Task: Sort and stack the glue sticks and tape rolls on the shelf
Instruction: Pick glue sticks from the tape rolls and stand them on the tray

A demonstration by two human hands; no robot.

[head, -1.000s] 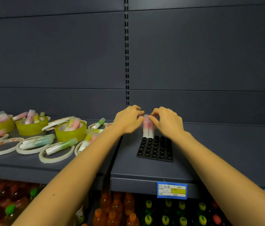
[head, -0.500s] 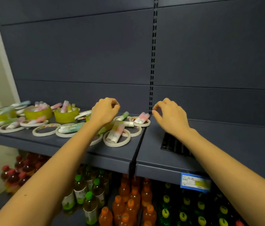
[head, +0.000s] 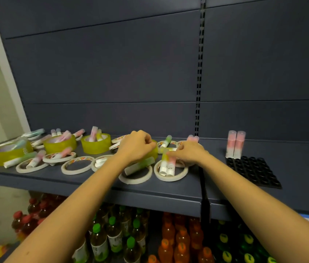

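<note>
While both arms reach in from the bottom of the frame toward the middle of the dark shelf, seen curled into a loose fist at centre: the left hand, knuckles up, over a yellow tape roll that is mostly hidden behind it. Whether anything is pinched in that fist cannot be told. Just right of it, the right hand, fingers bent down and closed on the top of a pink and yellow glue stick, possibly two side by side, lying in a white tape ring at lower centre. Beside that ring, to its left, another white ring with a green glue stick across it.

Spread over the left half of the frame: more flat white rings, and three other yellow tape rolls standing open side up with pastel glue sticks poking out of them. Scattered among them, loose sticks lying flat; details at far left blurred.

At the right of the frame, well apart from the clutter: two pink-and-clear glue sticks standing upright, touching each other, at the far edge of a black tray with round sockets. Rest of the sockets bare.

Below the shelf, along the bottom of the frame: rows of bottled drinks with red, green, orange and yellow caps.
</note>
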